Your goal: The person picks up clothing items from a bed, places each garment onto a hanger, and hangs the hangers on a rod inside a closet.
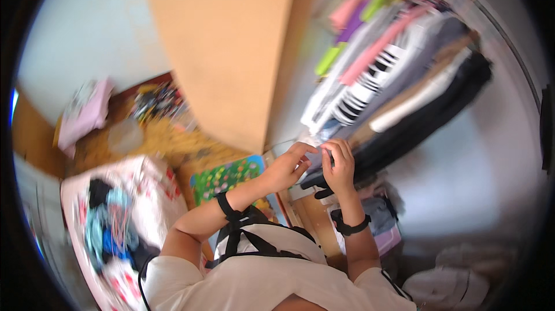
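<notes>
In front of my chest, my left hand [289, 167] and my right hand [338, 165] are raised with their fingertips almost meeting. The fingers of both are curled loosely, thumbs apart, and nothing shows between them. Just beyond the hands hangs a row of clothes. It includes a black garment [416, 122], a black-and-white striped garment [368, 83], a pink garment [381, 46] and a brown one [401, 105]. The lower end of the black garment passes behind my right hand. Motion blurs the clothes, so their exact kinds are hard to tell.
A tall wooden wardrobe door [225, 50] stands left of the clothes. Folded items [381, 215] lie low by my right forearm. At left, a bed [147, 198] bears a heap of clothes [112, 228]. A colourful mat [227, 178] lies on the wooden floor [169, 137].
</notes>
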`<state>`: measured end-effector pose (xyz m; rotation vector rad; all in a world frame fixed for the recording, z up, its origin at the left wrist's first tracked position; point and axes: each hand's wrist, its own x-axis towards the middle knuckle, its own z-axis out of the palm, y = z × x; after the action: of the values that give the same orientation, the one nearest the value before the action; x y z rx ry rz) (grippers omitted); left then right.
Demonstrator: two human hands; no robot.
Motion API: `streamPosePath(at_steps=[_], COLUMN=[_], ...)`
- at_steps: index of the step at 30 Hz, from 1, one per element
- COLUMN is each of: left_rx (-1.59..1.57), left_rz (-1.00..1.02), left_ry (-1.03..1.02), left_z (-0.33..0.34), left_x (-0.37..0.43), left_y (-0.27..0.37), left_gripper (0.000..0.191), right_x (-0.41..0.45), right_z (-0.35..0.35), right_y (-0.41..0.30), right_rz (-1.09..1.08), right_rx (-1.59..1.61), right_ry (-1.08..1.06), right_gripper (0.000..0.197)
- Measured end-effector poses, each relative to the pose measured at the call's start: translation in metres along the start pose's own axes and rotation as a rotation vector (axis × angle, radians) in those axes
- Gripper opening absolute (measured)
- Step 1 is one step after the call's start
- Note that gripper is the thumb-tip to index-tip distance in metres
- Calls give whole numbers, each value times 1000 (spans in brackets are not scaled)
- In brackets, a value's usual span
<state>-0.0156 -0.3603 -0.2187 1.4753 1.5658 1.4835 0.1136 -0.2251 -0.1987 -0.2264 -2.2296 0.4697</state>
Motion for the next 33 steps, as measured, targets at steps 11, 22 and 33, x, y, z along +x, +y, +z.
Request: streamPosePath(at_steps=[11,22,33], left_rx=[291,225,81], left_rz=[-346,-613,-723], left_ry=[569,1096,1586], left_z=[-34,-50,-92], left_x=[-276,-480,-731], left_y=[6,37,-106], left_gripper=[21,16,12], right_x=[-78,-103,-140], right_z=[161,219,335], right_y=[-155,-325,-496], right_rz=[-198,-420,-576], right_rx=[621,837,858], right_ry=[-524,-881,-1090], right_gripper=[8,7,8])
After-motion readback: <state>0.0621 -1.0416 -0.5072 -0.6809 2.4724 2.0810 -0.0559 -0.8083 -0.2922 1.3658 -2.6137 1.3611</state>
